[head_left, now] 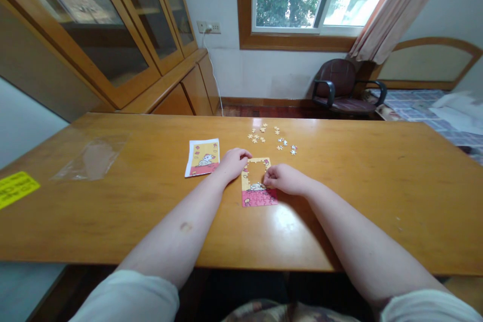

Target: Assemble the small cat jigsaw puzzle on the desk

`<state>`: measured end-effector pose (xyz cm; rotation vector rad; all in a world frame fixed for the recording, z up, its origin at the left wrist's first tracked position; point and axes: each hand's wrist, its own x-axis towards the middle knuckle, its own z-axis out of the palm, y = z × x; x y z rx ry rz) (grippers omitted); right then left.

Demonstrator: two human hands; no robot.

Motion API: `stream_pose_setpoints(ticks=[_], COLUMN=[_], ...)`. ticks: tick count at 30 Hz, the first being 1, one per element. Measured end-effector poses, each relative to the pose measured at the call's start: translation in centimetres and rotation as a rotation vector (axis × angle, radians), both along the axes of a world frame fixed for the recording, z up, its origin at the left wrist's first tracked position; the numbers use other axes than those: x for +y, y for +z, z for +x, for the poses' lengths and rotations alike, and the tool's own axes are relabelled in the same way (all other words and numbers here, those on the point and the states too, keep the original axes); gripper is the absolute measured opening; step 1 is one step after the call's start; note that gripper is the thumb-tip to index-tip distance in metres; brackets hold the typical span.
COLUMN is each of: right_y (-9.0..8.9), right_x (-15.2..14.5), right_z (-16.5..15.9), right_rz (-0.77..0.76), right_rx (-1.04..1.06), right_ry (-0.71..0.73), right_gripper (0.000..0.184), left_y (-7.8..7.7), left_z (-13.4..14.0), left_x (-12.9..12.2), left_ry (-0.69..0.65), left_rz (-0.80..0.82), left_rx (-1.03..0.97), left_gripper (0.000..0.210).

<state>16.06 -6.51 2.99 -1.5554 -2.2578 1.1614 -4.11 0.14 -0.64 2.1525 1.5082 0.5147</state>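
A partly assembled jigsaw puzzle (pixel 259 198) lies flat on the table in front of me. Its lower part is pink, its border is yellow, and bare tabletop shows through a gap in its upper middle. My left hand (pixel 234 163) rests at the puzzle's upper left edge, fingers stretched forward and touching it. At the right edge, my right hand (pixel 286 179) has its fingers pinched together over the border beside the gap. Whatever is between those fingertips is hidden. Left of the puzzle lies a reference picture (pixel 205 159) of a white cartoon character, partly behind my left hand.
Several loose puzzle pieces (pixel 255 138) lie yellowish beyond the puzzle, with white-patterned pieces (pixel 293 149) to their right. A clear plastic bag (pixel 92 158) and a yellow label (pixel 17 188) are on the left of the wooden table (pixel 377 176). An office chair (pixel 337 85) stands behind it.
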Motion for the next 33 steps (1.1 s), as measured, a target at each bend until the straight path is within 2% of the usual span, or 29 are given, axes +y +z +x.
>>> stream_pose_setpoints(ticks=[8,12,16,21,27,33], right_y=[0.1,0.8,2.0,2.2,1.8,1.9], right_x=[-0.1,-0.3,-0.7,-1.0,-0.9,-0.7], right_z=[-0.4,-0.1,0.5,0.8,0.6,0.9], right_rz=[-0.008,0.062,0.135,0.104,0.098,0.143], right_rx=[-0.065,-0.135,-0.187,-0.189,-0.178,-0.23], right_ry=[-0.064,-0.08,0.004,0.112,0.166,0.149], right_gripper=[0.014,0.018,0.023,0.025,0.025,0.027], left_y=[0.3,0.2,0.1,0.2,0.3,-0.3], left_z=[0.1,0.0,0.0,0.0,0.0,-0.1], left_x=[-0.2,-0.2,-0.1,-0.1,-0.1,0.1], left_ry=[0.012,0.013,0.005,0.004,0.003,-0.006], left_rz=[-0.008,-0.011,-0.003,-0.008,-0.01,0.005], left_rx=[-0.004,-0.005,-0.011,-0.003,0.003,-0.012], left_gripper=[0.03,0.03,0.031,0.031,0.031,0.031])
